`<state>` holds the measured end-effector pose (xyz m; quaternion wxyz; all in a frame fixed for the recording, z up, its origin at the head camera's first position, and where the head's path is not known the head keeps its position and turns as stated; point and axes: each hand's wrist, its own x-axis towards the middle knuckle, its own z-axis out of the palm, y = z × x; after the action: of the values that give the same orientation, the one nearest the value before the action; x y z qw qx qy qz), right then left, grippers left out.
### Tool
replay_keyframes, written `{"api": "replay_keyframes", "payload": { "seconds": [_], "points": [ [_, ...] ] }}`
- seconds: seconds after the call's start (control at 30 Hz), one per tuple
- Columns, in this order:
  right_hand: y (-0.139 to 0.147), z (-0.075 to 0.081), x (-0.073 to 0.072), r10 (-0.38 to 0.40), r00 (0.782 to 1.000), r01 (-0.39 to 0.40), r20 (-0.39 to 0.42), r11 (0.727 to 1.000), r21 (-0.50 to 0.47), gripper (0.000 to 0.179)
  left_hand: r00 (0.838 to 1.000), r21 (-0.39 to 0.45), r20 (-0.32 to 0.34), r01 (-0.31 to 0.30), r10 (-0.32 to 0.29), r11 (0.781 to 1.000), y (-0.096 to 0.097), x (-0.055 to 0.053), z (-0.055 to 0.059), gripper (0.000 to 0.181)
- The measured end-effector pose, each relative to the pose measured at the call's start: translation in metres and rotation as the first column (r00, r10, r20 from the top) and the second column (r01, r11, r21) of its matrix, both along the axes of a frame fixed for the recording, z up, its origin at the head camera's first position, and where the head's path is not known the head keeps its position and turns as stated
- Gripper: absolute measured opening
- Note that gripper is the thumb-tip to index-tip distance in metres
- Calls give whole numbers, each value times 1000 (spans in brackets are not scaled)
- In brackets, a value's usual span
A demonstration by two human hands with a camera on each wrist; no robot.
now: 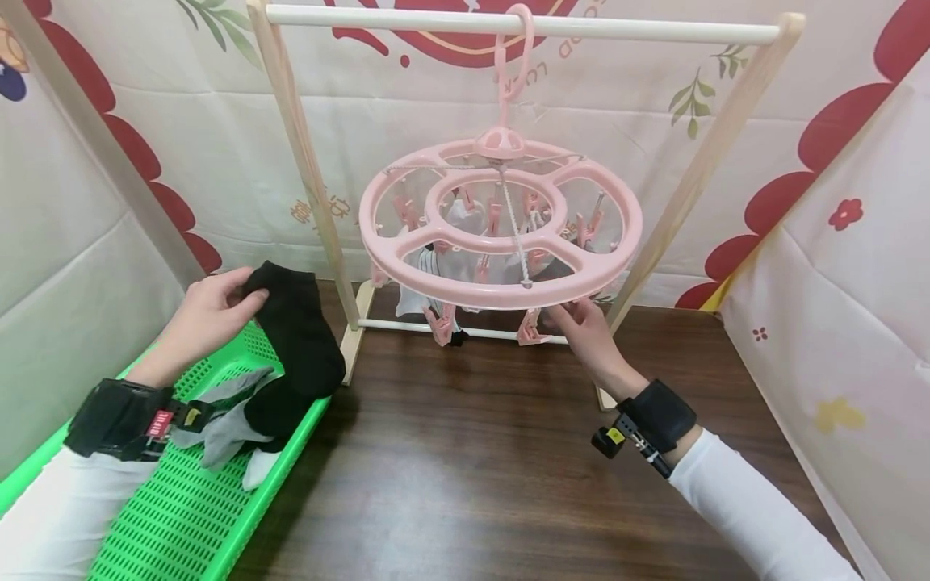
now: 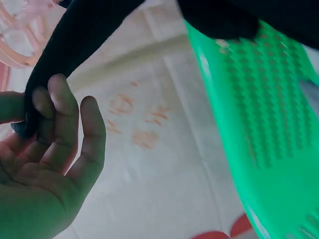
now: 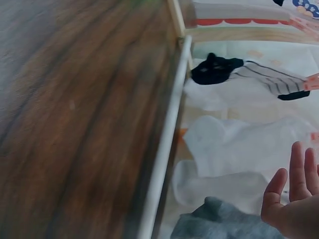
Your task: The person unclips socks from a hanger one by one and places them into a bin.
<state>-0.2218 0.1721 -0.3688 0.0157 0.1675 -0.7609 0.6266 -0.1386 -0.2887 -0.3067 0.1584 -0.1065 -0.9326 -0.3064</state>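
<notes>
Black sock: pinched here near one end by the left hand (image 1: 214, 311), thumb against fingers, with the black sock (image 1: 298, 331) hung over the edge of the green basket (image 1: 308, 428), well apart from the hanger.
Left-hand risk: only one end is gripped, so if that pinch is loosened early, the sock could be dropped into the basket or onto the table.
Right hand: the right hand (image 1: 592, 339) is held up at the near right rim of the pink hanger (image 1: 465, 296); the fingers seen in the wrist view are held nearly straight, but whether anything is pinched by the thumb cannot be told.
Front clips: two are seen below the rim, the left clip (image 1: 439, 324) and the right clip (image 1: 533, 328); a half-squeezed clip could be slipped off the fabric, or only a thin fold caught.
Hung socks: a striped sock (image 3: 264, 74), white socks (image 3: 239, 142) and a grey sock (image 3: 224, 221) are lined up close together; a neighbour could be snagged by a careless reach.
Hook: the whole ring is carried by one pink hook (image 1: 529, 40) over the white rod (image 1: 639, 30); if the rim is pulled down on one side, it could be tilted or swung.
</notes>
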Motion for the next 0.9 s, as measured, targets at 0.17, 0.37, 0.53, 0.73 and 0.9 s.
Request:
{"api": "replay_keyframes", "payload": {
  "seconds": [0.17,0.37,0.53,0.73,0.9],
  "points": [
    [6,-7,1,45,999,-45,-15,999,4,36,999,-32,47,4,-2,999,-22,3,-10,8],
    [12,-11,1,74,997,-74,14,996,-48,34,993,-44,116,-32,37,999,-45,8,-21,13],
    [12,-14,2,65,997,-63,31,997,-51,22,987,-78,143,-59,70,995,-59,11,-28,13],
    [9,-17,1,61,997,-60,44,998,-9,29,974,-115,209,-65,88,991,-71,13,-34,18],
    [2,-19,-1,81,996,-83,42,995,62,38,974,-139,209,-59,87,989,-80,13,-40,24]
  ]
}}
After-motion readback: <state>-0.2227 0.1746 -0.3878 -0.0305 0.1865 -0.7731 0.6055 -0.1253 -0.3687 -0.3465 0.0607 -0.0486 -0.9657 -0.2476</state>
